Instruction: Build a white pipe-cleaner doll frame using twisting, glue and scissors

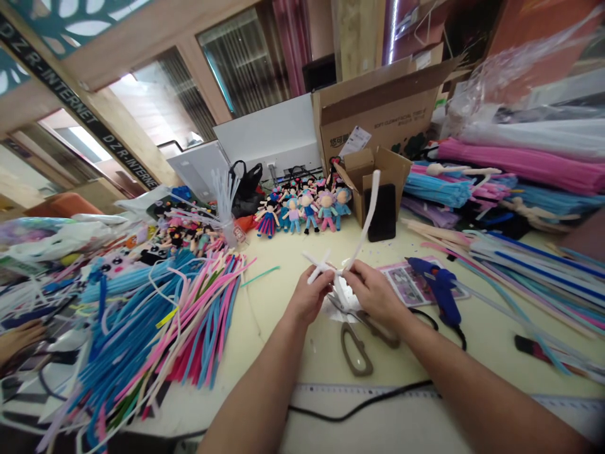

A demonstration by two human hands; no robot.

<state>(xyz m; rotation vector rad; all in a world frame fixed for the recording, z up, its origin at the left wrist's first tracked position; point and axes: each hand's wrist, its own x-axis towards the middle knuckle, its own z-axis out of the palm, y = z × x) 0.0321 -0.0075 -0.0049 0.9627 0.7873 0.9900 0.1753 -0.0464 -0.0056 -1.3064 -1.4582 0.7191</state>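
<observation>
White pipe cleaners (370,208) are held between my two hands above the table, one long end rising up and several short ends sticking out to the left. My left hand (309,293) pinches them where they cross. Close beside it, my right hand (373,290) grips the base of the long upright piece. Under my hands lies a pair of scissors (355,353) with grey-brown handles, its blades partly hidden. A blue hot glue gun (439,287) rests to the right of my right hand, on a printed card (401,284).
Bundles of coloured pipe cleaners (137,334) cover the left side; more (534,271) lie at right. Small finished dolls (307,211) stand at the back by a phone (380,213) and cardboard boxes (373,113). A black cable (350,413) crosses a ruler (416,392). Another person's hand (21,340) shows at far left.
</observation>
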